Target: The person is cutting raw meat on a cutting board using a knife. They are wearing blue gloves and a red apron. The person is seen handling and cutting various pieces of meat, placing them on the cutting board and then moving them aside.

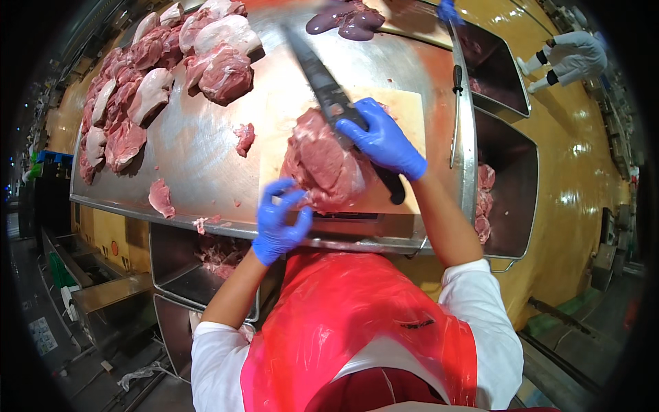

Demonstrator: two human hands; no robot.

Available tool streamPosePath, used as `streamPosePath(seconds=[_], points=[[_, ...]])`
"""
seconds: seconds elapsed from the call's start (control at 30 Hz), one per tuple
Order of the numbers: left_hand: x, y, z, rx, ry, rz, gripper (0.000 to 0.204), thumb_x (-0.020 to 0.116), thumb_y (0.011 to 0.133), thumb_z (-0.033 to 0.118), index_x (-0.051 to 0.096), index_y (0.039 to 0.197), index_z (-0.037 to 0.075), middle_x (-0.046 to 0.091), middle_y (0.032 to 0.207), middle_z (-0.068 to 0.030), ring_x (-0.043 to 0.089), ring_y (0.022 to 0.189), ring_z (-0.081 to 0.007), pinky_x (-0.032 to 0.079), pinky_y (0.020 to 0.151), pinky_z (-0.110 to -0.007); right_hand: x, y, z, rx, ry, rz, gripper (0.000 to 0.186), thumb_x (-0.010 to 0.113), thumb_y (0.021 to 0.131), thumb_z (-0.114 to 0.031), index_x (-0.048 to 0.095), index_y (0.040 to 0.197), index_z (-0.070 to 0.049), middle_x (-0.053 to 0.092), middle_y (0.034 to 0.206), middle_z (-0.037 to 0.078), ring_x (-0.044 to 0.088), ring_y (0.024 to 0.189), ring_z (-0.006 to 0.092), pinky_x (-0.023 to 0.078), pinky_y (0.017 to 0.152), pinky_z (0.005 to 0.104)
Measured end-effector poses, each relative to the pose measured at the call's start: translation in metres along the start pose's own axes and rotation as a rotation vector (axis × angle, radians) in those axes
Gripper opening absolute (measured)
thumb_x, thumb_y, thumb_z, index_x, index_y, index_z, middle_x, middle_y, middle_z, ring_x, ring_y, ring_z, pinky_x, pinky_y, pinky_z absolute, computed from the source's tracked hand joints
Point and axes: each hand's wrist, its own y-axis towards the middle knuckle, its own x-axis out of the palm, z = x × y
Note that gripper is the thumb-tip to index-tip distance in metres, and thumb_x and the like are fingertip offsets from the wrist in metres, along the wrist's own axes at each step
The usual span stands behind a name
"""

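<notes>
In the head view, my right hand [377,141], in a blue glove, grips a large dark-bladed knife [313,72]. The blurred blade points up and to the left, and the black handle end shows below my hand. Under the knife, a thick piece of raw meat [316,165] lies on a pale cutting board [405,110]. My left hand [278,216], also gloved in blue, is at the meat's lower left edge with its fingers apart and curved; whether the fingertips touch the meat I cannot tell.
Several meat cuts [151,89] and dark organs [343,20] lie on the steel table [192,151]. A sharpening steel [456,117] lies right. Meat bins [511,199] [171,254] stand right and below. A co-worker in white [570,58] and another blue-gloved hand [447,12] appear at upper right.
</notes>
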Motion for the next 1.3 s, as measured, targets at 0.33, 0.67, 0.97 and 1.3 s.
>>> streamPosePath(seconds=[0.33,0.67,0.97,1.3], points=[[0.021,0.067,0.0,-0.03,-0.236,-0.058,0.064,0.074,0.081,0.018,0.049,0.137,0.003,0.048,0.14,-0.0172,0.046,0.13,-0.0333,0.034,0.111,-0.042,0.003,-0.031,0.004,0.33,0.392,0.047,0.035,0.061,0.098,-0.029,0.059,0.121,-0.003,0.056,0.104,0.002,0.052,0.09,0.012,0.047,0.083,0.03],[0.053,0.14,-0.004,-0.005,-0.027,-0.406,0.059,0.066,0.081,0.039,0.059,0.133,0.015,0.062,0.122,-0.0193,0.056,0.116,-0.0364,0.032,0.108,-0.049,-0.012,-0.081,0.034,0.559,0.672,0.371,0.029,0.06,0.099,-0.026,0.059,0.12,-0.004,0.062,0.099,0.001,0.055,0.083,0.0061,0.048,0.075,0.0244],[0.018,0.063,0.002,-0.192,-0.278,-0.141,0.054,0.07,0.088,0.018,0.05,0.137,0.006,0.04,0.148,-0.0168,0.042,0.136,-0.0296,0.032,0.114,-0.042,-0.035,-0.11,0.041,0.502,0.709,0.325,0.035,0.056,0.102,-0.027,0.057,0.128,-0.002,0.062,0.106,0.0,0.054,0.088,0.0058,0.045,0.08,0.0231],[0.096,0.047,-0.046,-0.304,-0.418,0.391,0.05,0.047,0.1,0.028,0.047,0.138,-0.003,0.052,0.137,-0.0154,0.048,0.128,-0.0263,0.035,0.11,-0.039,-0.002,-0.021,0.007,0.126,0.352,-0.115,0.037,0.063,0.097,-0.027,0.06,0.12,0.001,0.065,0.098,0.008,0.059,0.088,0.0146,0.05,0.083,0.0322]])
